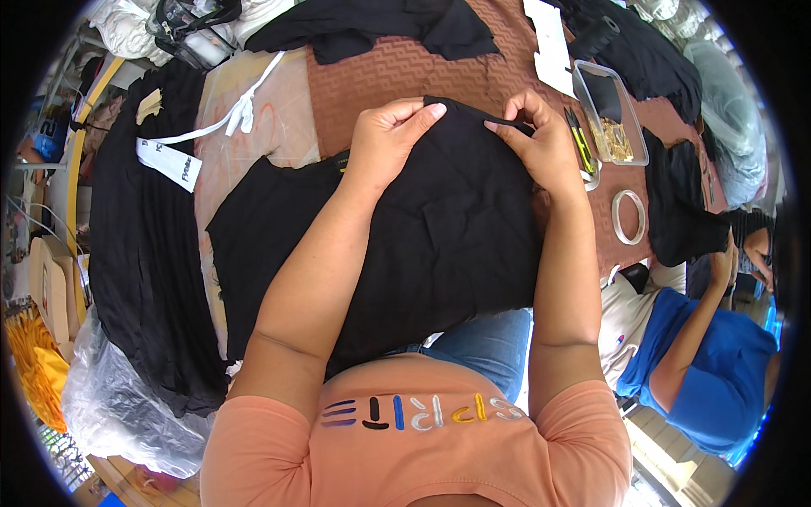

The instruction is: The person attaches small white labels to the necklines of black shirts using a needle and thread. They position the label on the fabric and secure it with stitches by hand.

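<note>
A black garment point(456, 228) spreads over the near part of the table and hangs down toward my lap. My left hand point(387, 139) is closed, pinching its far edge between thumb and fingers. Farther right along that same edge, my right hand point(545, 144) grips the cloth between thumb and forefinger, its other fingers curled. Between the two hands the edge runs as a narrow folded strip, slightly slack. Part of the garment's neckline, with a small dark label point(341, 160), shows beside my left wrist.
Right of my right hand lie yellow-and-black snips point(579, 139), a clear plastic box point(646, 152) holding gold-coloured pieces, and a tape roll point(628, 217). Long black cloth point(152, 253) with a white tag point(173, 165) drapes on the left. A person in blue point(718, 363) works at the right.
</note>
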`<state>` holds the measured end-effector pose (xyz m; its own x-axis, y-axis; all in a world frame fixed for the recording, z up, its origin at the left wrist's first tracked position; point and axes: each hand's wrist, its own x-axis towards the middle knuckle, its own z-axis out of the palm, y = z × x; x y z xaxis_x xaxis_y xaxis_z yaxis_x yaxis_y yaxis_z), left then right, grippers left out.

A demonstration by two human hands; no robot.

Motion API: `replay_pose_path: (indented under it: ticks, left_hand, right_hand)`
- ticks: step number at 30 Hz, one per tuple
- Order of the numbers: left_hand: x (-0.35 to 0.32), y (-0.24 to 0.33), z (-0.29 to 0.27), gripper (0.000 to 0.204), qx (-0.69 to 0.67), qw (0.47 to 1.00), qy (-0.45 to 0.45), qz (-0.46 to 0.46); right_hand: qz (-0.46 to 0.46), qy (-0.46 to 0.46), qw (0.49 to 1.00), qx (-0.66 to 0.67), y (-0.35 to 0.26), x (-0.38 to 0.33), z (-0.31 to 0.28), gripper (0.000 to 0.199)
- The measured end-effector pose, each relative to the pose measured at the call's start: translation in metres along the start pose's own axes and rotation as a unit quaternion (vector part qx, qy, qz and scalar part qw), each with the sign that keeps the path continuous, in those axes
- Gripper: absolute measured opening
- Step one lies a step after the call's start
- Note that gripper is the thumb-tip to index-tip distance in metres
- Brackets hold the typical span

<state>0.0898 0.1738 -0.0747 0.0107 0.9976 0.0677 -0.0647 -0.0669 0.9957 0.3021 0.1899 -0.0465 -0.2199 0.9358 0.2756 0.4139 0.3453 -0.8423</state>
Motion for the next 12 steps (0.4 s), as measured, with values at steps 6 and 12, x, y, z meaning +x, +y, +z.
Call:
replay_pose_path:
  ticks: [6, 12]
  left_hand:
    - [0.001, -0.002, 0.003, 0.011, -0.032, 0.999, 0.023, 0.037]
    - [-0.002, 0.009, 0.009, 0.037, -0.042, 0.998, -0.011, 0.035]
  right_hand:
    - [0.019, -0.02, 0.999, 0.028, 0.004, 0.001, -0.001, 0.019]
    - [0.067, -0.079, 0.984, 0.144, -0.009, 0.0, 0.004, 0.036]
